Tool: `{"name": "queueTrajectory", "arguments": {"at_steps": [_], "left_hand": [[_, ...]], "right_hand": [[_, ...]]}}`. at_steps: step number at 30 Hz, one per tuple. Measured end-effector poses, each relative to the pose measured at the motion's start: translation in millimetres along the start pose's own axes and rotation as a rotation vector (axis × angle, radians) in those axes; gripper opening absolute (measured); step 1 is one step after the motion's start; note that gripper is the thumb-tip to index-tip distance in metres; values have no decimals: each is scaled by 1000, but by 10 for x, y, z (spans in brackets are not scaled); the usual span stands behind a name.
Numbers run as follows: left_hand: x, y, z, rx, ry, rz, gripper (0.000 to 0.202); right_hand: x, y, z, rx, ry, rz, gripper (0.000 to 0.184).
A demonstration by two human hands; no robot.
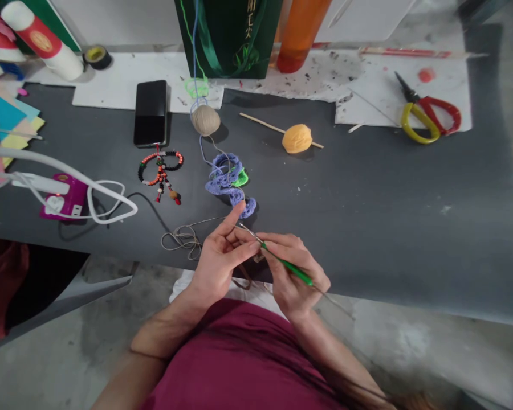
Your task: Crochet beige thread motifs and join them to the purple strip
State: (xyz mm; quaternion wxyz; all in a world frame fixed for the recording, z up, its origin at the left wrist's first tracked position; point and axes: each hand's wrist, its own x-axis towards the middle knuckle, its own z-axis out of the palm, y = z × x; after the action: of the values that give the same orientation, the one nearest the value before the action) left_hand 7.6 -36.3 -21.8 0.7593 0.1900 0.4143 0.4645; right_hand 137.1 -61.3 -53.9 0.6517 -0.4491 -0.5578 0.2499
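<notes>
My right hand [297, 273] is closed around the green handle of a crochet hook [297, 271], whose metal tip points up and left between my hands. My left hand [222, 250] has its index finger raised and its thumb and other fingers pinched on beige yarn [209, 220]; the piece at the pinch is mostly hidden. Loose loops of this yarn lie left of the hand. Just beyond my left fingertip sits blue-purple crochet work [228, 181] with a bit of green. Behind it rests a beige yarn ball [206, 120].
A yellow yarn ball on a stick [297, 139], scissors [427, 114], a phone [151, 113] and a beaded bracelet [160, 169] lie around the table. At left are white cables [106, 196] and a purple power socket [64, 196]. A green bag [235, 40] and orange bottle [301, 34] stand behind.
</notes>
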Motion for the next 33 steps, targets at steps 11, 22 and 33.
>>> {"name": "queueTrajectory", "arguments": {"at_steps": [11, 22, 33], "left_hand": [[16, 96, 1, 7, -4, -85, 63], [-16, 77, -43, 48, -104, -137, 57], [-4, 56, -36, 72, 9, 34, 67]], "right_hand": [[-14, -109, -45, 109, 94, 322, 5], [93, -77, -18, 473, 32, 690, 24], [77, -95, -33, 101, -62, 121, 17]]}}
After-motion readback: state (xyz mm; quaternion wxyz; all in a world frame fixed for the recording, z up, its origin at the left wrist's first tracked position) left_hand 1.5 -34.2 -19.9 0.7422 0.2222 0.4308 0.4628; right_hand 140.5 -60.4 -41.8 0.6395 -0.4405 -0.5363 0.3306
